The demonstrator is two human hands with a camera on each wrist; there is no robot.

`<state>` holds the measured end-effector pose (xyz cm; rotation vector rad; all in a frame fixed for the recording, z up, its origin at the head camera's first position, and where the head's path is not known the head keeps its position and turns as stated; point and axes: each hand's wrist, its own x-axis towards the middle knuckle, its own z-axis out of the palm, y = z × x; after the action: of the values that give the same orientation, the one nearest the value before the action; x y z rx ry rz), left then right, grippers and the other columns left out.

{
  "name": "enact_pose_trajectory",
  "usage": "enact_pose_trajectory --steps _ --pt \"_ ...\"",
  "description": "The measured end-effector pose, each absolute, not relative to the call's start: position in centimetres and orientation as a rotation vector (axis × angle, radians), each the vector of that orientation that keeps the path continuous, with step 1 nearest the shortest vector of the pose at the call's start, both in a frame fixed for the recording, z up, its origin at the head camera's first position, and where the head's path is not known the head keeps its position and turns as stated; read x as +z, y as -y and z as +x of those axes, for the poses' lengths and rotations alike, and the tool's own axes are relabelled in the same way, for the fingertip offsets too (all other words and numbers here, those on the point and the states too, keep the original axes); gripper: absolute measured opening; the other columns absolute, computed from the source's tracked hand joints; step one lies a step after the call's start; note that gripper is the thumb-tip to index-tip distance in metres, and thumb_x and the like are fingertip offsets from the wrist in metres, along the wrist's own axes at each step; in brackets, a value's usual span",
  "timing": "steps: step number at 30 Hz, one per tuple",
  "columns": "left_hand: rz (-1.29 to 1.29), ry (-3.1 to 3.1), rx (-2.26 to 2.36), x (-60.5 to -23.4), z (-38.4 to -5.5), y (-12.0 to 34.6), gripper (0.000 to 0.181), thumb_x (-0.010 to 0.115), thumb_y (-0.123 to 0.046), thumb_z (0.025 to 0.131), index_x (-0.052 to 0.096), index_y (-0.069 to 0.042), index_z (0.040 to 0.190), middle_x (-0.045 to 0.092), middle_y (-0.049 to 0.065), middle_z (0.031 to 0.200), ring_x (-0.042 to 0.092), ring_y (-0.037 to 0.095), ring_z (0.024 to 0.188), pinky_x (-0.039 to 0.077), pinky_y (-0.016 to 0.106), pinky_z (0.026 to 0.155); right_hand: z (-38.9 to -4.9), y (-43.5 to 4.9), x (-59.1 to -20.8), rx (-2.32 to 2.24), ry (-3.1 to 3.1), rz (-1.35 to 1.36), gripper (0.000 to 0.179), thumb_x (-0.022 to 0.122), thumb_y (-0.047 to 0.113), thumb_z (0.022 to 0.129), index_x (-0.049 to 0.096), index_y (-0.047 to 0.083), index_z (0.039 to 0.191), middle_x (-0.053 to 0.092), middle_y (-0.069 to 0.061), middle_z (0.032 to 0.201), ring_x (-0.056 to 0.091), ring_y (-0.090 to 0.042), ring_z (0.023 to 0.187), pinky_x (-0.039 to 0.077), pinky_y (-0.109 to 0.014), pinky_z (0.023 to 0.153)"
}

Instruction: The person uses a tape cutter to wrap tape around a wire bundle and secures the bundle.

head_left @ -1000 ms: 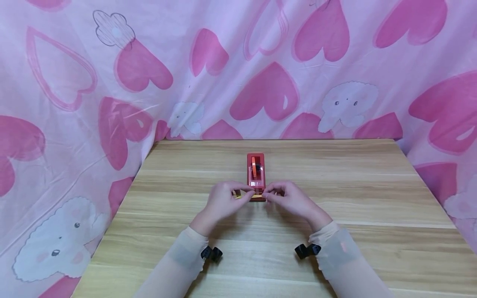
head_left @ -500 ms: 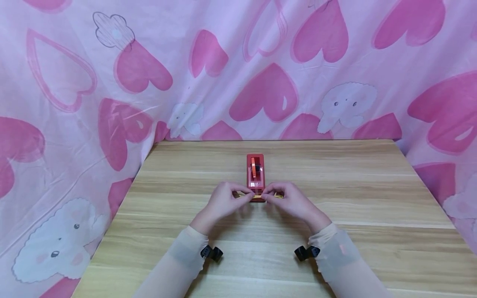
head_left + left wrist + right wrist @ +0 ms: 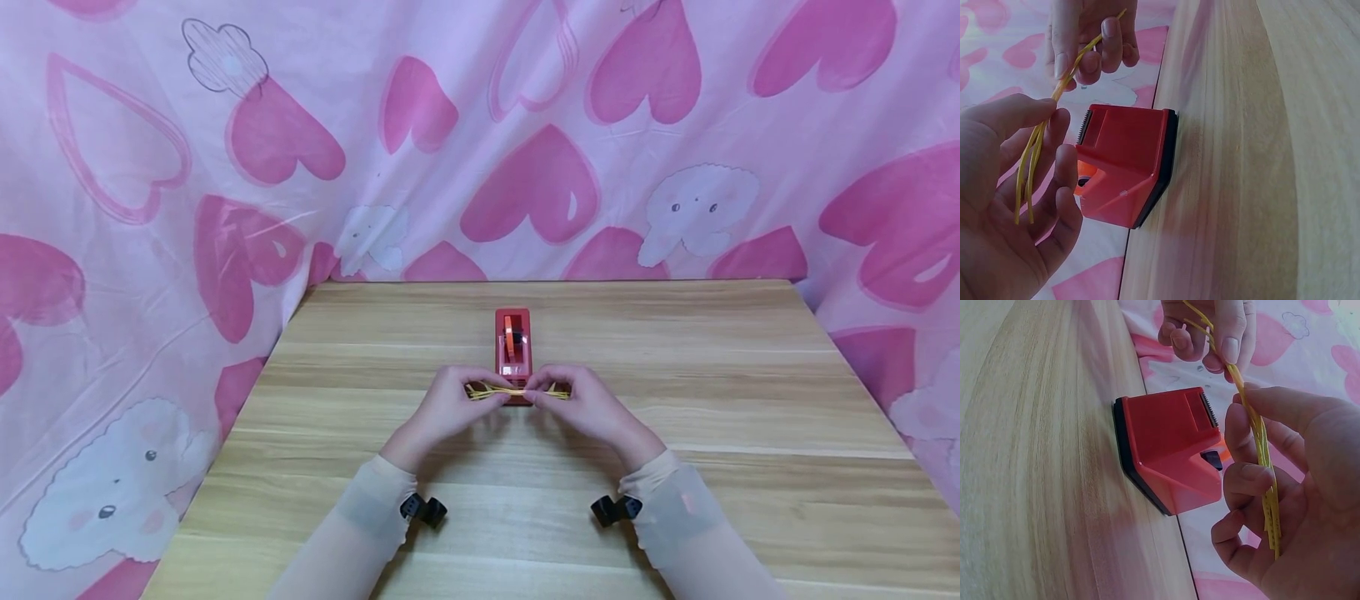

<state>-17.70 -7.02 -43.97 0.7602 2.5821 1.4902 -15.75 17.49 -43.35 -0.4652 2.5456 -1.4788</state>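
Both hands pinch one bundle of thin yellow strands (image 3: 517, 392) near its middle, thumbs and fingertips close together. My left hand (image 3: 453, 407) holds one side, and two loose ends hang over its palm in the left wrist view. Several strand ends (image 3: 1265, 469) run down along the palm of my right hand (image 3: 585, 410) in the right wrist view. The bundle is held nearly level over the near end of a red tape dispenser (image 3: 1129, 140). The dispenser has a toothed cutting edge (image 3: 1209, 410) and a dark base. Fingertips hide part of the bundle's middle.
An orange tape roll (image 3: 510, 337) sits inside the dispenser, which stands upright on the wood-grain table (image 3: 675, 367). A pink curtain (image 3: 345, 125) with hearts hangs behind and beside the table. Each wrist wears a small black camera (image 3: 424, 510).
Yellow strand ends show more plainly on both sides of the hands, fanned out past the fingers. Both hands stay almost in place, keeping their pinch. The dispenser has not moved on the table.
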Motion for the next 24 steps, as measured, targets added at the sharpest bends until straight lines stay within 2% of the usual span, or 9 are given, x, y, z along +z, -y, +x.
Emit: enact_pose_trajectory --steps 5,14,24 --pt "0.745 -2.6 1.48 -44.06 -17.62 7.05 0.014 0.082 -0.02 0.09 0.08 -0.024 0.102 0.079 -0.01 0.102 0.069 0.007 0.092 0.054 0.028 0.082 -15.67 -17.4 -43.3 -1.452 -2.577 -0.466 0.01 0.074 0.037 0.096 0.075 0.03 0.103 0.071 0.007 0.097 0.061 -0.021 0.095 0.047 -0.039 0.085" --pt "0.788 -2.62 1.44 -44.17 -17.56 7.06 0.012 0.08 -0.016 0.09 0.08 -0.021 0.101 0.078 -0.007 0.1 0.064 0.008 0.08 0.054 0.025 0.067 -15.54 -17.44 -43.31 -1.428 -2.628 -0.492 0.007 0.076 0.033 0.095 0.077 0.029 0.101 0.072 0.009 0.096 0.063 -0.021 0.092 0.049 -0.034 0.079" --pt "0.853 -2.681 1.408 -44.17 -17.45 6.98 0.011 0.081 -0.013 0.09 0.08 -0.019 0.099 0.078 -0.006 0.1 0.066 0.008 0.086 0.055 0.025 0.075 -15.38 -17.42 -43.02 -1.413 -2.644 -0.474 0.006 0.078 0.032 0.093 0.078 0.03 0.099 0.073 0.011 0.096 0.061 -0.019 0.088 0.048 -0.033 0.077"
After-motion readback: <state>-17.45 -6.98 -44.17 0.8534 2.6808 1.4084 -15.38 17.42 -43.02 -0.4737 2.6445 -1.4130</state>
